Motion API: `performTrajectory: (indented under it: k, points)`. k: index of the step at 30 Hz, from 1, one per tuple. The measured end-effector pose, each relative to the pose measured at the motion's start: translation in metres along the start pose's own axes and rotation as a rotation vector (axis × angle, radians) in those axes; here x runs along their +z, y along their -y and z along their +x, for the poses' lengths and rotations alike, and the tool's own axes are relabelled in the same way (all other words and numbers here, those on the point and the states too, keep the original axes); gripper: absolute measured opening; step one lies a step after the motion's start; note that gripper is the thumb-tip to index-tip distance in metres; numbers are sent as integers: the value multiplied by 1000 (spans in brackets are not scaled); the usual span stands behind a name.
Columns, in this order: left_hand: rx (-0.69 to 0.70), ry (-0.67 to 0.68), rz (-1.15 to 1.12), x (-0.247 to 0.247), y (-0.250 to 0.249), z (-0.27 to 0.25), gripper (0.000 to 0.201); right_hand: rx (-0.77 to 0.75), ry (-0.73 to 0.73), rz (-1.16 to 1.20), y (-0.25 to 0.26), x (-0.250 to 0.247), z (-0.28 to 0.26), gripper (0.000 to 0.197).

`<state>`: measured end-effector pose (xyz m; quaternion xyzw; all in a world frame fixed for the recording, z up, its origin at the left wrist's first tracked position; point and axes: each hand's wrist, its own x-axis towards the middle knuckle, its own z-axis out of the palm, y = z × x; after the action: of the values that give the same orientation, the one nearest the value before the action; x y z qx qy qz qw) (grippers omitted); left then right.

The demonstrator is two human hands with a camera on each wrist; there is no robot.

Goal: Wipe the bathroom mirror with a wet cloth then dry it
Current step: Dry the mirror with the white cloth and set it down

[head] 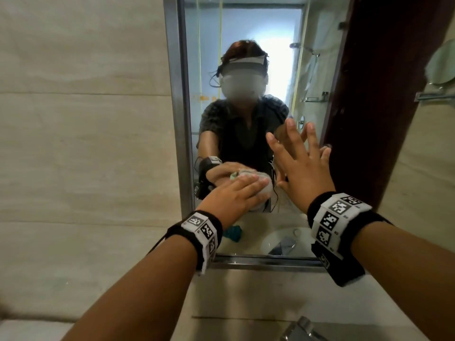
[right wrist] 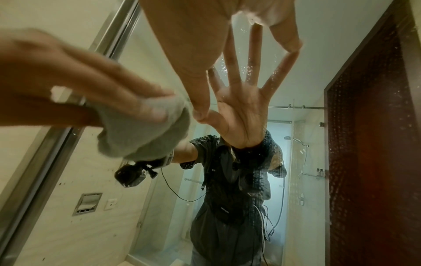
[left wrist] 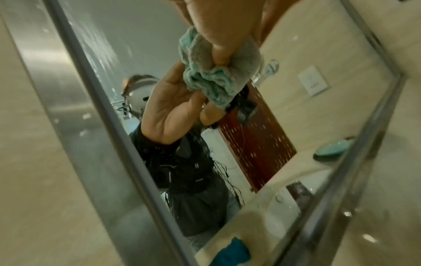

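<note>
Far left of the head view is a beige tiled wall (head: 83, 143). Next comes the steel frame (head: 176, 94) of the mirror (head: 246, 25), which fills the upper centre; droplets speckle its glass in the wrist views. Low in the glass, the left hand (head: 234, 200) presses a bunched grey-and-teal cloth (head: 264, 190) against the mirror, fingers curled over it. Right of it the right hand (head: 302, 166) lies on the glass, fingers wide and straight, holding nothing. A pale counter (head: 270, 296) runs below, with a tap (head: 302, 328) at the bottom edge.
</note>
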<state>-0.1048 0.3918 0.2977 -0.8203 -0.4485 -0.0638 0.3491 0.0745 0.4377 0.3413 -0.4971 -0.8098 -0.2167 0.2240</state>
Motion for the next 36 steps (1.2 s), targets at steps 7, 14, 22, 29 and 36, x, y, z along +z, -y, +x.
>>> performTrajectory:
  k: [7, 14, 22, 29, 36]
  points:
    - [-69, 139, 65, -20, 8, -3, 69, -17, -33, -51, -4, 10, -15, 95]
    - [-301, -198, -125, -36, 29, 5, 72, 6, 56, -21, -3, 34, -35, 112]
    - [-10, 14, 31, 51, -19, -30, 82, 36, 49, -15, 0, 41, -37, 113]
    - [-20, 135, 133, 41, -19, -44, 81, 53, 73, 4, 4, 51, -48, 107]
    - [-279, -283, 64, 14, 8, -31, 77, 88, 101, 43, 14, 58, -47, 113]
